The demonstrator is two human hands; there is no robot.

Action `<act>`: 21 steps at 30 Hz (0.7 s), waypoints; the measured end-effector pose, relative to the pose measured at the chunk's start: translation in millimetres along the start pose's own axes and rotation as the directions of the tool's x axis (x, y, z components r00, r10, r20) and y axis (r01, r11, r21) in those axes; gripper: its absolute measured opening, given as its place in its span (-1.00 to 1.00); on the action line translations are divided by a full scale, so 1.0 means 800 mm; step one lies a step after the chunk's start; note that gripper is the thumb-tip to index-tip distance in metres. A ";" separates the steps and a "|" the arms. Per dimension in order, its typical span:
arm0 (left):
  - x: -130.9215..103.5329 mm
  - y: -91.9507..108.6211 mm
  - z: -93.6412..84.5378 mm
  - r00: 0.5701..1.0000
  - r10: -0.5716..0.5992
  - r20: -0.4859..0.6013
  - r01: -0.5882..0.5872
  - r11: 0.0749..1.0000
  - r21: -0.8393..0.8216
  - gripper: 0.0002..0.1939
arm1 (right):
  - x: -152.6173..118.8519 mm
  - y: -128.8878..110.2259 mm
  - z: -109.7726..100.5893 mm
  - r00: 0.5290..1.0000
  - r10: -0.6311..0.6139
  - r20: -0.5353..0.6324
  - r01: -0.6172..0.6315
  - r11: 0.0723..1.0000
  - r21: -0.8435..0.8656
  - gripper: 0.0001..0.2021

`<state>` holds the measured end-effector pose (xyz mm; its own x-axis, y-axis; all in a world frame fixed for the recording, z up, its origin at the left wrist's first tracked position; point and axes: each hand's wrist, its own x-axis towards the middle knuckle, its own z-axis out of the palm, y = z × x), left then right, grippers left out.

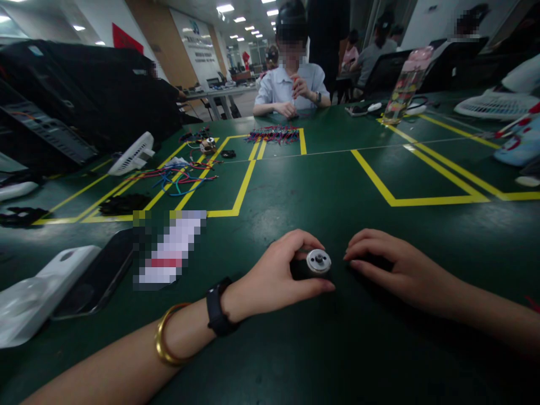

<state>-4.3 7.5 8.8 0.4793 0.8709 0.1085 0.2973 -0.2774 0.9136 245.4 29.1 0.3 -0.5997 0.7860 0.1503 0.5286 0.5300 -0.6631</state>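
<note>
My left hand [280,273] is curled around a small electric motor [318,261], thumb on the near side and fingers on the far side. The motor stands upright at the table surface. Its silver end cap, with a short centre shaft and small holes, faces up, while the dark body is partly hidden by my hand. Just right of it, my right hand [400,270] rests on the green table [295,349] with its fingers loosely bent and the thumb a little apart. I see nothing held in it.
Left of my hands lie a phone [99,275], a white device [42,292] and a blurred-out packet [175,247]. Farther off are loose wires [181,174], a small white fan [133,153] and a wired parts pile [274,134]. A person [291,84] sits opposite. A bottle [407,84] stands right.
</note>
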 end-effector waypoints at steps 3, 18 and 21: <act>0.000 -0.002 0.001 1.000 -0.007 -0.010 0.006 0.999 -0.047 -0.61 | -0.001 0.003 0.002 1.000 -0.005 0.003 0.005 1.000 0.001 -0.86; 0.002 -0.005 0.003 0.999 -0.047 0.008 0.047 0.997 -0.060 -0.66 | 0.033 -0.056 -0.003 0.960 -0.239 -0.143 0.212 0.960 -0.184 -0.81; 0.003 -0.007 0.004 1.000 -0.028 0.005 0.028 0.999 -0.038 -0.67 | 0.039 -0.069 -0.003 0.951 -0.288 -0.114 0.246 0.926 -0.288 -0.89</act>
<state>-1.8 9.6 2.9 0.4750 0.8763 0.0807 0.2790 -0.2369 0.9306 199.3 25.2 43.2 -0.6536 0.6310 0.4179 0.5150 0.7754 -0.3654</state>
